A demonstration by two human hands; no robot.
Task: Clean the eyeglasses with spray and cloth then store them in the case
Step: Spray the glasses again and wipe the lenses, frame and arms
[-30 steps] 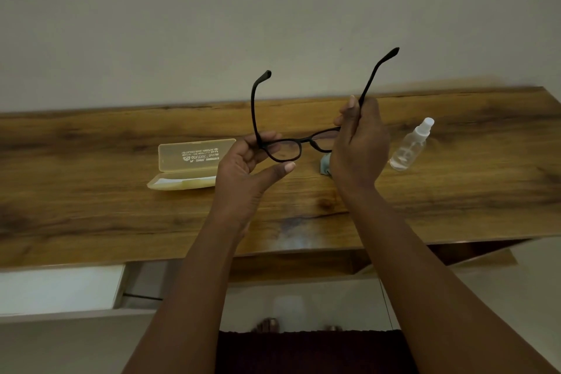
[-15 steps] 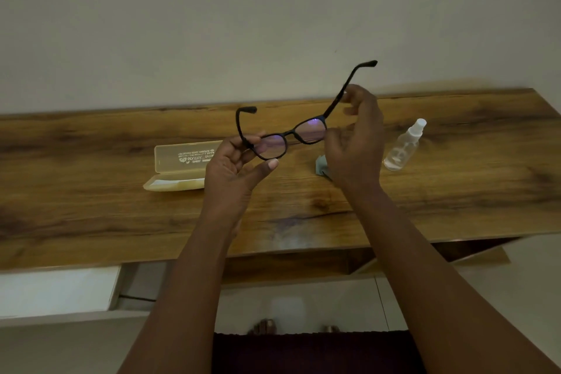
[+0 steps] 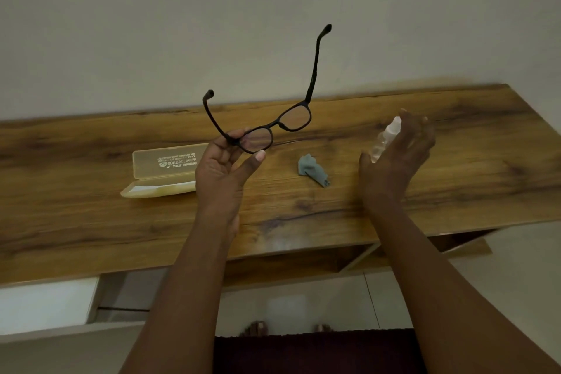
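Note:
Black eyeglasses [image 3: 277,123] with both temples unfolded are held up over the wooden table [image 3: 91,222]. My left hand [image 3: 221,173] pinches them at the left lens and hinge. My right hand [image 3: 394,161] is off the glasses and at the small clear spray bottle [image 3: 385,139] standing on the table to the right, thumb on one side and fingers spread past the other; the hand is blurred and not closed on the bottle. A crumpled grey-blue cloth [image 3: 312,169] lies on the table between my hands. The translucent yellow case [image 3: 164,171] lies open at the left.
The table backs onto a plain pale wall. Its right end is just past the bottle. Below the front edge are a shelf, a white drawer front at the left, a tiled floor and my feet.
My right hand let go of the right temple and moved right to the spray bottle, uncovering the cloth. My left hand alone now holds the glasses, tilted up to the right.

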